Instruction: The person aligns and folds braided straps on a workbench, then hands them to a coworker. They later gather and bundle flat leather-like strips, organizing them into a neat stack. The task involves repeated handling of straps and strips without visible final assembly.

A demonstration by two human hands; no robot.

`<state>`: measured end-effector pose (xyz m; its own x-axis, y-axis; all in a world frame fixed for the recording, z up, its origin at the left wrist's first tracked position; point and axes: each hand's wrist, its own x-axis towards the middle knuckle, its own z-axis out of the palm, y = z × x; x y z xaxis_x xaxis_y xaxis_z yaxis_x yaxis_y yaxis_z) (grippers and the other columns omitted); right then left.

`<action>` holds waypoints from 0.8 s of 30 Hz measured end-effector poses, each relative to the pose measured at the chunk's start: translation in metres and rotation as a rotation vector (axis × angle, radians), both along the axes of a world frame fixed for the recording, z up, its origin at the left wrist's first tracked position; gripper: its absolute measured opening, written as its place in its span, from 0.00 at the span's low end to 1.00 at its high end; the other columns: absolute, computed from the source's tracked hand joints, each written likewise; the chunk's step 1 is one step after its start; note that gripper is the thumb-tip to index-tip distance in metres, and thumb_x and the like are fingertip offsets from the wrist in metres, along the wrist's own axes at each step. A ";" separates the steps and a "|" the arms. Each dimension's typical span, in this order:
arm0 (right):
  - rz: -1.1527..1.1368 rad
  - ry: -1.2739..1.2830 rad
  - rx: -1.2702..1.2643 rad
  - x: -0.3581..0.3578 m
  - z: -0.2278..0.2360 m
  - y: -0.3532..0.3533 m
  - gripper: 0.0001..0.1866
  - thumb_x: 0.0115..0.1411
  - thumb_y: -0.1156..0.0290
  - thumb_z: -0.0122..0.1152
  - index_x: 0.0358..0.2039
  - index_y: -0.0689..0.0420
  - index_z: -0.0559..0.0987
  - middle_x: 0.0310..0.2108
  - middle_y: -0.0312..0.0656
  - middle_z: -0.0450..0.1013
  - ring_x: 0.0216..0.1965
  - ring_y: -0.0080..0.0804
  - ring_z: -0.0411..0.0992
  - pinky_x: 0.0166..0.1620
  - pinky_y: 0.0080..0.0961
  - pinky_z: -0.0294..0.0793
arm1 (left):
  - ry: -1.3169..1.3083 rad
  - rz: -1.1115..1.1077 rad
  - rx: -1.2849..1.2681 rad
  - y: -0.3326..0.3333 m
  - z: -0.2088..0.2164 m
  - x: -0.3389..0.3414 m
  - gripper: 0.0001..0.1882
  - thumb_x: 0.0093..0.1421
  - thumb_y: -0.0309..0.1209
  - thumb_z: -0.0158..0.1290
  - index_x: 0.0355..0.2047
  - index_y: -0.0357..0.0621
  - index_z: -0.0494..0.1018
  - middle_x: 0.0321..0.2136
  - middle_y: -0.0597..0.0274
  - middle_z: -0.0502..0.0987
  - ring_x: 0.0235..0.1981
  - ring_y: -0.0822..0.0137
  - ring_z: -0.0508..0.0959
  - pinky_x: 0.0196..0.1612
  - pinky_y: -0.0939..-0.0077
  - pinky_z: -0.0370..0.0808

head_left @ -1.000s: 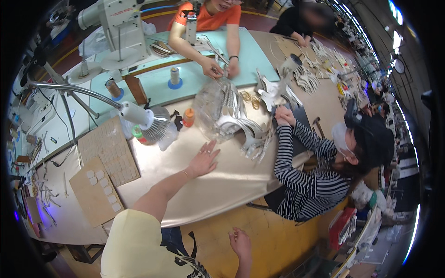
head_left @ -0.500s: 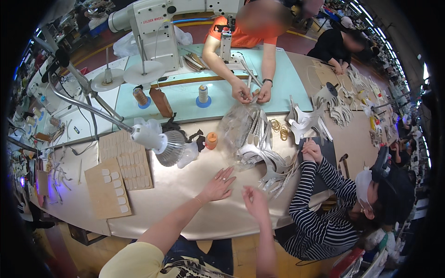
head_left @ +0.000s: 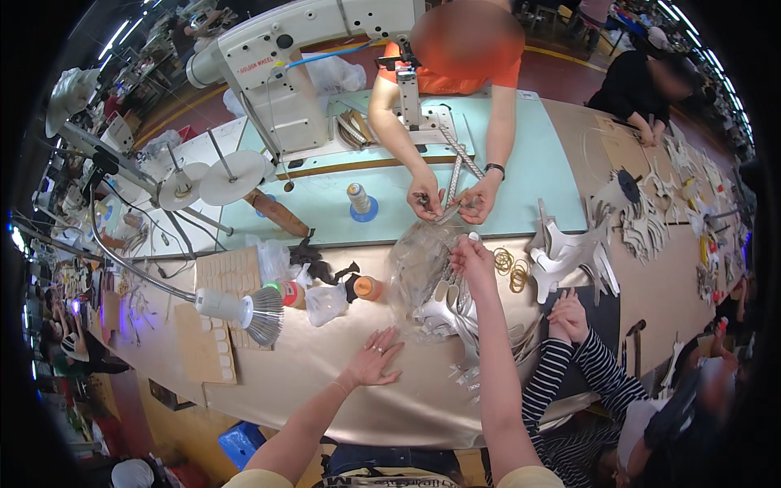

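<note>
My left hand [head_left: 376, 359] lies flat, fingers spread, on the tan sheet covering the table [head_left: 325, 382]; it holds nothing and wears a ring. My right hand [head_left: 473, 259] is stretched far forward over a clear plastic bag [head_left: 419, 264] and a pile of silver cut shoe pieces [head_left: 455, 313], its fingers closed near a small piece at the pile's top. I cannot tell whether it grips anything. Just beyond it, a person in an orange shirt [head_left: 488, 73] holds a patterned strap [head_left: 454, 183] with both hands.
A white sewing machine [head_left: 301, 57] stands at the back on a pale green surface [head_left: 537, 171]. A lamp on a bent arm [head_left: 244, 309] hangs left of my hand, with an orange-capped bottle [head_left: 368, 287] and thread spools nearby. A person in a striped top [head_left: 569, 374] sits at my right.
My right hand has come up from the table's near edge and reached forward to the bag and silver pieces. My left hand stays flat. The view has shifted toward the sewing machine.
</note>
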<state>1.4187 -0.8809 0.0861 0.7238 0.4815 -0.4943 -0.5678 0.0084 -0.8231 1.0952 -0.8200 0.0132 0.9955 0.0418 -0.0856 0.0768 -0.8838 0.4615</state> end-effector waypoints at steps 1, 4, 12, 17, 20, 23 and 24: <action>-0.002 0.044 0.013 0.004 -0.001 0.008 0.15 0.65 0.59 0.58 0.38 0.59 0.75 0.26 0.35 0.74 0.26 0.20 0.74 0.28 0.16 0.74 | 0.001 -0.001 -0.012 -0.001 0.001 0.000 0.38 0.57 0.56 0.51 0.60 0.44 0.63 0.65 0.35 0.52 0.67 0.44 0.54 0.68 0.46 0.49; 0.023 0.103 0.006 0.012 -0.003 0.029 0.14 0.65 0.60 0.58 0.39 0.60 0.76 0.29 0.37 0.74 0.27 0.23 0.73 0.31 0.20 0.75 | 0.011 -0.015 -0.022 0.002 0.004 0.003 0.37 0.58 0.55 0.51 0.60 0.43 0.63 0.65 0.35 0.53 0.67 0.45 0.55 0.68 0.48 0.50; 0.049 0.008 0.001 0.021 -0.012 0.055 0.16 0.64 0.60 0.60 0.27 0.61 0.76 0.23 0.36 0.73 0.22 0.20 0.72 0.25 0.16 0.72 | 0.035 0.000 -0.037 0.001 0.001 0.003 0.37 0.58 0.55 0.50 0.60 0.43 0.64 0.65 0.39 0.54 0.67 0.47 0.56 0.67 0.51 0.51; 0.013 -0.045 -0.016 0.014 -0.014 0.046 0.15 0.64 0.61 0.60 0.27 0.60 0.77 0.22 0.36 0.73 0.21 0.20 0.73 0.25 0.15 0.72 | 0.054 0.007 -0.043 0.000 -0.005 0.000 0.37 0.56 0.55 0.53 0.59 0.44 0.65 0.65 0.40 0.54 0.66 0.47 0.56 0.67 0.49 0.50; 0.009 -0.058 -0.027 0.014 -0.009 0.040 0.14 0.64 0.62 0.60 0.28 0.59 0.78 0.22 0.34 0.73 0.21 0.19 0.73 0.25 0.16 0.72 | 0.055 -0.006 -0.014 0.001 -0.005 0.001 0.37 0.55 0.55 0.54 0.58 0.44 0.66 0.65 0.40 0.55 0.67 0.47 0.56 0.68 0.49 0.50; 0.003 -0.114 -0.088 0.014 -0.004 0.031 0.13 0.64 0.63 0.59 0.30 0.61 0.78 0.23 0.36 0.74 0.21 0.20 0.73 0.24 0.15 0.72 | 0.041 -0.001 -0.026 0.000 -0.005 0.002 0.37 0.56 0.55 0.53 0.59 0.45 0.65 0.66 0.42 0.53 0.67 0.48 0.56 0.68 0.49 0.49; -0.008 -0.118 -0.089 0.013 -0.004 0.028 0.13 0.64 0.65 0.59 0.31 0.63 0.78 0.23 0.37 0.75 0.21 0.20 0.74 0.24 0.15 0.72 | 0.016 0.010 -0.045 0.000 -0.005 0.002 0.37 0.56 0.55 0.53 0.60 0.46 0.64 0.67 0.43 0.52 0.67 0.48 0.55 0.68 0.49 0.49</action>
<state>1.4320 -0.8526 0.0825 0.7829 0.4336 -0.4462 -0.4675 -0.0631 -0.8817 1.0975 -0.8204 0.0080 0.9935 0.0474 -0.1040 0.0934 -0.8612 0.4997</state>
